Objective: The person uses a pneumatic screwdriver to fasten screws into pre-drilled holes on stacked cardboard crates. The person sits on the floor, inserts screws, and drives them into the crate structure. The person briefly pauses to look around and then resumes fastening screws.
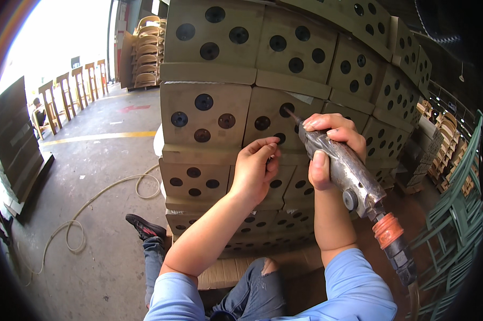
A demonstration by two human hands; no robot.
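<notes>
Before me rises a stack of brownish-green box-like units (209, 99), their faces set with dark round discs. My right hand (338, 140) is wrapped round a worn metal air screwdriver (359, 179), whose thin bit points up and left. The bit's tip meets or nearly meets an upper dark disc (287, 109); whether they touch I cannot tell. Beside it, my left hand (256, 167) is closed, thumb and forefinger pinched at the edge of a lower disc. Something dark shows within its curled fingers, too small to make out. An orange-ringed hose coupling (388, 230) trails from the screwdriver.
A pale hose (73, 219) loops across the concrete floor (110, 195) at left. Stacked wooden chair parts (147, 51) stand behind it, and a row of chairs (73, 88) farther left, near a seated person (38, 112). Green metal frames (455, 224) crowd the right side.
</notes>
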